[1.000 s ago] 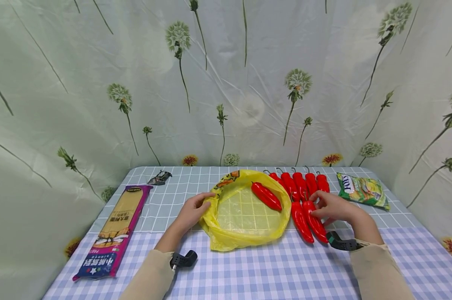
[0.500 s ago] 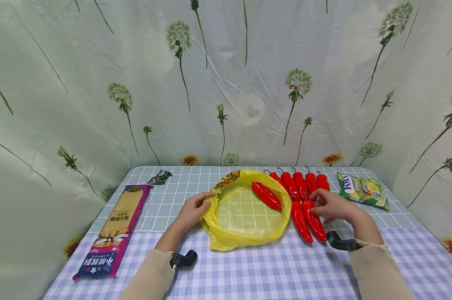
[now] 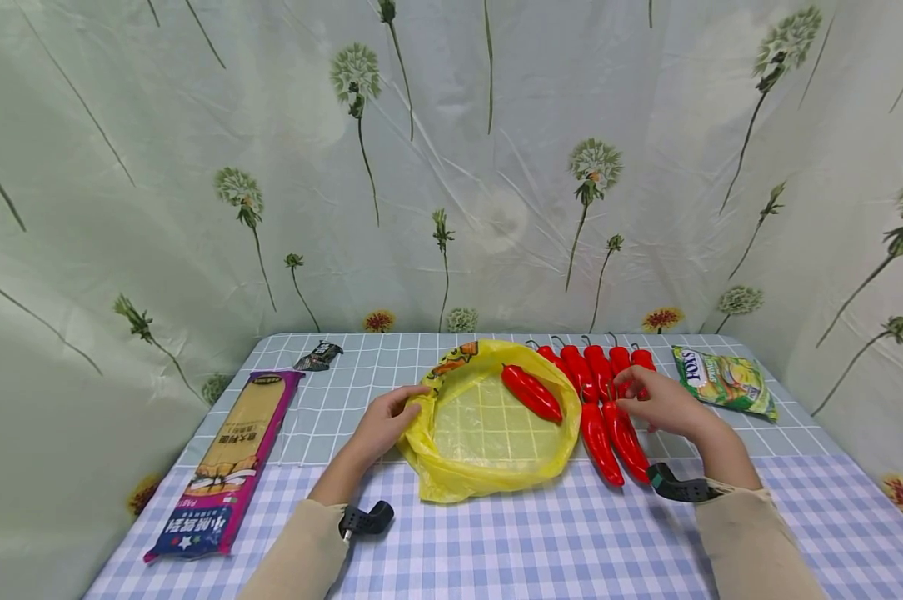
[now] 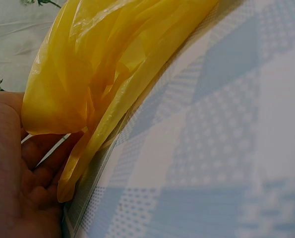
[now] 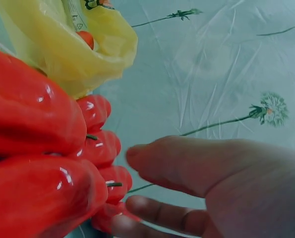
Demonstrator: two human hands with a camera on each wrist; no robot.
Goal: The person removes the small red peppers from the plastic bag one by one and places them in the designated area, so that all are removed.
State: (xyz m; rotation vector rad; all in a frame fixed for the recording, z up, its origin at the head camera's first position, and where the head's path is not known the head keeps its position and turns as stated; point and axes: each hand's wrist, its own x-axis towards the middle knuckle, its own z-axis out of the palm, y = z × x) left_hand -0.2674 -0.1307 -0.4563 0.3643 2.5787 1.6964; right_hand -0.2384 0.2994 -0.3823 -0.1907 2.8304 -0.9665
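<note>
In the head view, my left hand (image 3: 382, 423) grips the left rim of a yellow plastic bag (image 3: 489, 485), which is spread wide on the table. The left wrist view has the bag's crumpled film (image 4: 117, 44) beside the thumb and curled fingers. One red chili pepper (image 3: 531, 393) lies inside the bag. To the bag's right are two front peppers, the left one (image 3: 600, 446) and the right one (image 3: 626, 443), with a back row of peppers (image 3: 598, 362) behind them. My right hand (image 3: 665, 404) hovers by the right front pepper's stem end; its thumb and fingers (image 5: 167, 161) stand apart, holding nothing.
A pasta pack (image 3: 230, 467) lies at the far left, with a small black packet (image 3: 319, 356) behind it. A green FOX'S bag (image 3: 725, 382) is at the back right. A flower-print curtain (image 3: 496, 183) closes off the back and sides.
My right hand has come off the right front pepper's body and risen slightly toward its stem end. Both front peppers have shifted a little left. The left hand has stayed on the bag.
</note>
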